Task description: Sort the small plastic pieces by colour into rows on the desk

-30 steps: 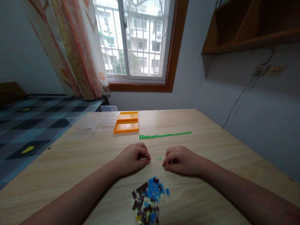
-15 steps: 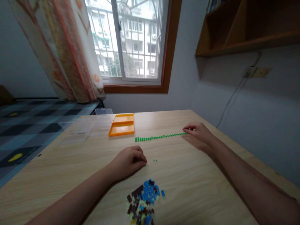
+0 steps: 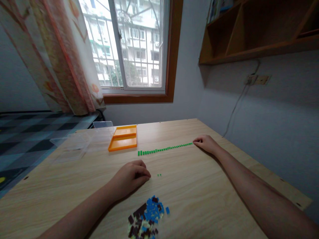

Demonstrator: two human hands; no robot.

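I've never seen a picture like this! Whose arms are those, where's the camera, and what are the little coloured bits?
No machine here, just a person's two bare hands. The camera sits on their head looking down, so you see what they see. The left hand rests curled on the table; I can't tell if it hides anything. The right hand touches the right end of a row of green bricks. Two loose green bricks lie beside the left hand, and a pile of blue, dark and pale bricks sits nearest the camera. Further back are an orange tray and a clear plastic box.
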